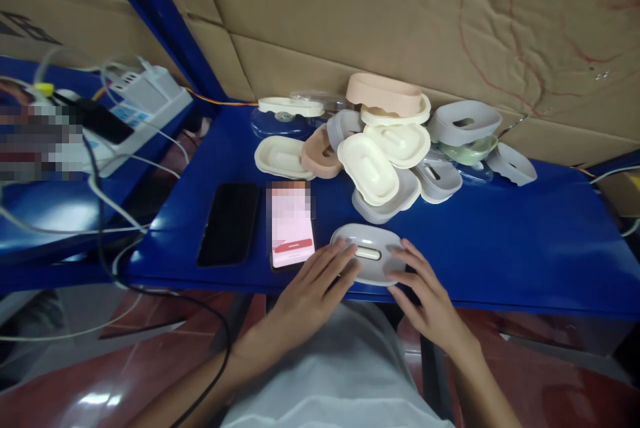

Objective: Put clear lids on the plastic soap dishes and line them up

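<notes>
A grey oval soap dish (373,271) rests near the front edge of the blue table, with a cream-coloured bar showing through the slot in its middle. My left hand (320,281) lies over the dish's left side, fingers stretched out and their tips on it. On the opposite end, my right hand (425,288) touches the rim with spread fingers. Behind the dish is a loose heap of similar oval pieces, among them a cream tray (370,168), a grey one (467,123) and a peach one (385,93).
Left of the dish lie a lit phone (293,228) and a dark phone (229,225). A power strip (145,118) with chargers and cables sits on the neighbouring blue table. Cardboard (320,21) walls the back. A black cable (220,321) crosses my left forearm.
</notes>
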The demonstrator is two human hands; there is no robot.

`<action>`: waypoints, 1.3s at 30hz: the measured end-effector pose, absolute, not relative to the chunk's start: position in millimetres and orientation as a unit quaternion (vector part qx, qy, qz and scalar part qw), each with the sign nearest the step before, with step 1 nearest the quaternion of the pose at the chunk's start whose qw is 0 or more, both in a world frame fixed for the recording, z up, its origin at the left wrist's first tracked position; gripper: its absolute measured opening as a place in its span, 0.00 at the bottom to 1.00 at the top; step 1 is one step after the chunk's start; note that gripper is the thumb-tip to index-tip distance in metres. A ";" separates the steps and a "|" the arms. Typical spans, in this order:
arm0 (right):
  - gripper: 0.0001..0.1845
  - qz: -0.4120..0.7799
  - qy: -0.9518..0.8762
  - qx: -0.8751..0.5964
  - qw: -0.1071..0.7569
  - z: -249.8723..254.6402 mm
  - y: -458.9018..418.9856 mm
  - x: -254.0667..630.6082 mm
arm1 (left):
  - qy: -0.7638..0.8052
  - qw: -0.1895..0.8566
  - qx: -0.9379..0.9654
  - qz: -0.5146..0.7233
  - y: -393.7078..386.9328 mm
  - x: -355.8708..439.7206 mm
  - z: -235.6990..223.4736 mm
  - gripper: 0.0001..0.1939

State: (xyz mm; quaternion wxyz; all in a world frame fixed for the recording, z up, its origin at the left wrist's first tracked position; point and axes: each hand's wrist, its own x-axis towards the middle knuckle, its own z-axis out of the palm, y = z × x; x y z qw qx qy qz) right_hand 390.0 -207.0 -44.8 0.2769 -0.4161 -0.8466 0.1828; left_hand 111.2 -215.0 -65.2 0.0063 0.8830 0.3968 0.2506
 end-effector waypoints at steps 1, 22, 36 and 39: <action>0.14 0.179 -0.848 -0.417 0.274 -46.6 -208.2 388.9 | 0.389 0.009 0.886 0.250 -213.8 111.6 -67.9 0.21; 0.12 -0.029 -0.840 -0.459 0.287 5.0 -83.2 320.5 | 0.375 -0.032 0.868 0.324 -207.9 118.2 -71.6 0.10; 0.16 -0.145 -0.755 -0.573 0.284 -51.7 -229.5 495.4 | 0.364 -0.029 0.871 0.329 -206.2 116.8 -68.3 0.08; 0.15 -0.123 -0.761 -0.566 0.292 -44.1 -231.9 481.7 | 0.366 -0.042 0.865 0.342 -207.8 116.5 -67.9 0.10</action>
